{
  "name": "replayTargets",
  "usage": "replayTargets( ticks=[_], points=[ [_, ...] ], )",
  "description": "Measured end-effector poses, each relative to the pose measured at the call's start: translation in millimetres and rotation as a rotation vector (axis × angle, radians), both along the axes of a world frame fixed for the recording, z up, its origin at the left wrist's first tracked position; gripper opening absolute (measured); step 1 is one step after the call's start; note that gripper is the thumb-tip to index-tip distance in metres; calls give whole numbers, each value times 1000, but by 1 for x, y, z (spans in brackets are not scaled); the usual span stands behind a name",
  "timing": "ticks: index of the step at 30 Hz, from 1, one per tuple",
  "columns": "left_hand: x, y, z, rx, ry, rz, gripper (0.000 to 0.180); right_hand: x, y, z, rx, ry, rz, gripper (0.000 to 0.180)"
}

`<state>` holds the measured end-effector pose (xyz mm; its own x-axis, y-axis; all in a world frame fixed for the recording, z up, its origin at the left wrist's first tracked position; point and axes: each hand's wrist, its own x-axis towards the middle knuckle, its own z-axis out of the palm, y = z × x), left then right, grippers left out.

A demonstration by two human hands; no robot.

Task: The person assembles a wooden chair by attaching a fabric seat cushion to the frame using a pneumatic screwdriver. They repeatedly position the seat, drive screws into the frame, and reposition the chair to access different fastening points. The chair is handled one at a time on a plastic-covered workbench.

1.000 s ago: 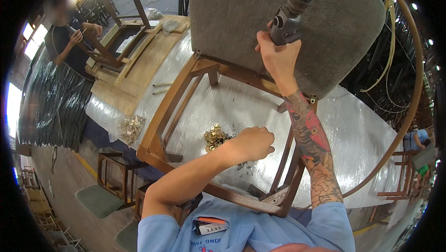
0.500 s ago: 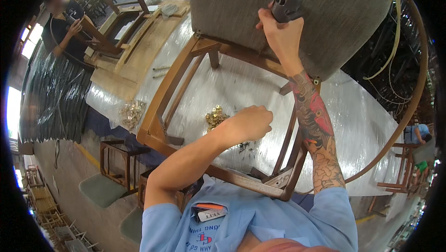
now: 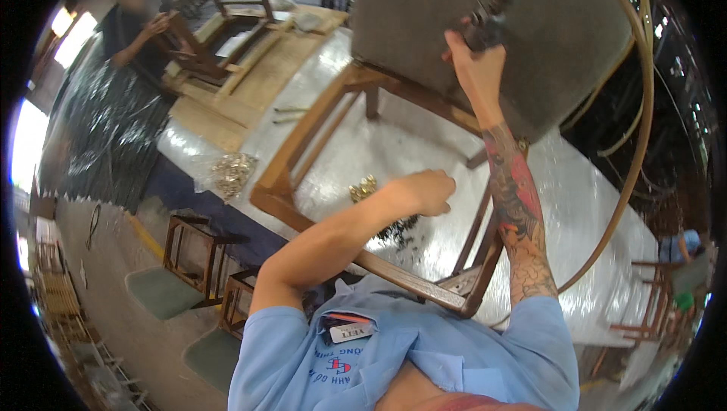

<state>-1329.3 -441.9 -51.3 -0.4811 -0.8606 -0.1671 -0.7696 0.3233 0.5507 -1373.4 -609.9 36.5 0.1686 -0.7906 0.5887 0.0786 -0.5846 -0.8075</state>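
A wooden chair frame [image 3: 307, 134] lies on the plastic-covered work table in front of me, joined to a grey padded panel [image 3: 424, 6] at its far side. My right hand [image 3: 481, 66] is wrapped round a dark power driver [image 3: 485, 31], held over the panel. Its working tip is hard to make out. My left hand [image 3: 428, 192] hovers inside the frame with curled fingers; whatever they hold is hidden. Below that hand and its wrist are a pile of brass-coloured metal fittings [image 3: 363, 187] and a scatter of small black screws [image 3: 397, 234].
A brown hose [image 3: 645, 100] curves down the right side. Left of the frame sits a clear bag of metal fittings [image 3: 231, 174]. Beyond it, a person [image 3: 136, 28] handles another wooden frame [image 3: 201, 55]. Chairs with green seats [image 3: 163, 292] stand on the floor at left.
The whole picture has shifted, so the table and chair frame appear farther right. More black screws show beneath my left forearm. Both hands keep nearly the same pose over the frame.
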Motion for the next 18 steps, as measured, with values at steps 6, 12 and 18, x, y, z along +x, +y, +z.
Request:
replayTargets(
  ticks=[6,12,18],
  points=[
    [-2,-16,-19,150,-75,1,41,-4,9,5,-2,-93,33,14],
    [15,-25,-55,102,-86,96,43,4,15,3,19,-63,65,15],
    [11,-35,-33,277,-82,77,39,-17,3,-1,13,-33,44,22]
  ],
)
